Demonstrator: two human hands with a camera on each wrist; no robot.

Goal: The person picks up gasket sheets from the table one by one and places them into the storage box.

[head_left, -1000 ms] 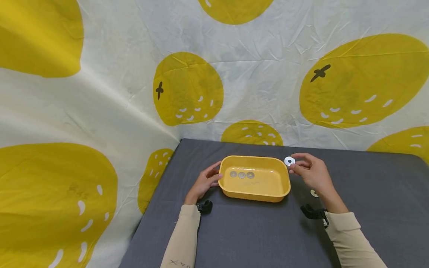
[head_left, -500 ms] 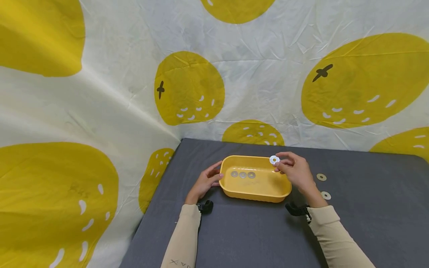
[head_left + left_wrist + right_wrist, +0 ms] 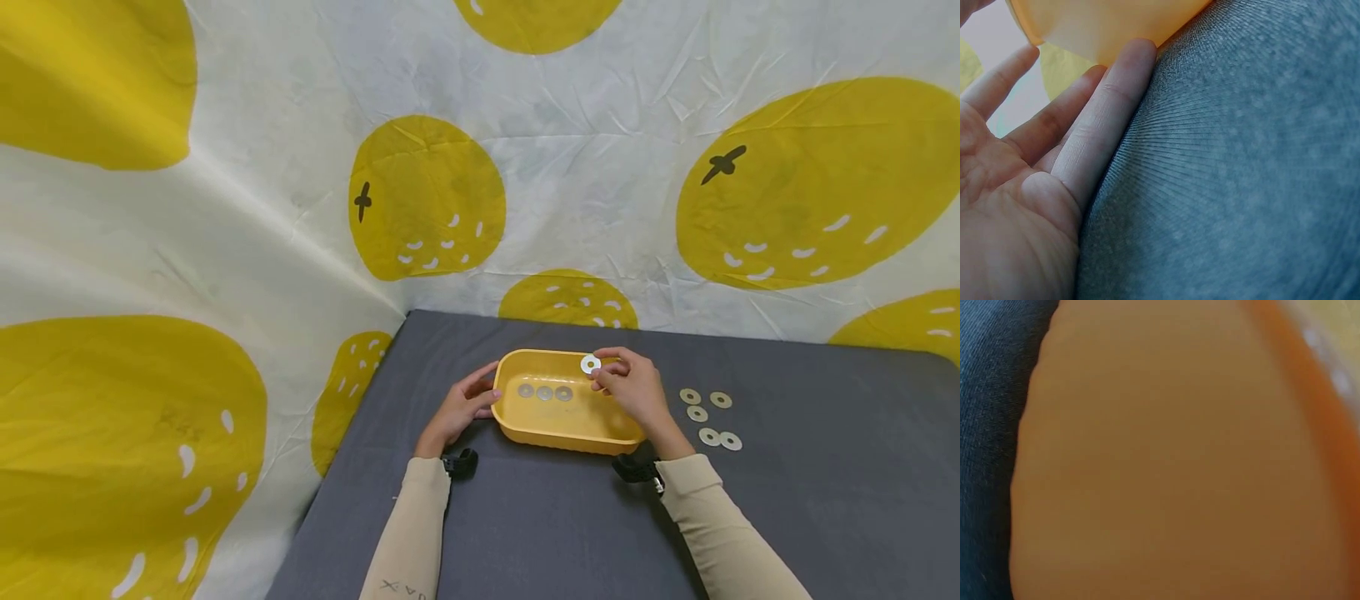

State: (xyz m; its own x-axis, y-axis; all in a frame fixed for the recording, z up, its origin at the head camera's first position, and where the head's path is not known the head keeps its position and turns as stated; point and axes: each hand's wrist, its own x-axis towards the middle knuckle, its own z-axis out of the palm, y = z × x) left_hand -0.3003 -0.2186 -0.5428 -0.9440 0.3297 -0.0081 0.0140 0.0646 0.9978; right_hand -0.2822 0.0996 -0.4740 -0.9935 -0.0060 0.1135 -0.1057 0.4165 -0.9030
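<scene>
A yellow tub stands on the grey cloth, with three flat metal washers in a row on its floor. My left hand rests at the tub's left end, its thumb at the rim. In the left wrist view its fingers lie fairly straight, tips against the outer wall. Over the right part of the tub, my right hand pinches another washer between thumb and index finger, raised above the floor. The tub's outer wall fills most of the right wrist view, which hides that hand.
Several more washers lie loosely grouped on the grey cloth to the right of the tub. A white curtain with yellow fruit shapes hangs behind and along the left side.
My right hand has carried the pinched washer leftward, from outside the tub's right end to above its inside. The washers on the cloth have come into sight. My left hand stays put.
</scene>
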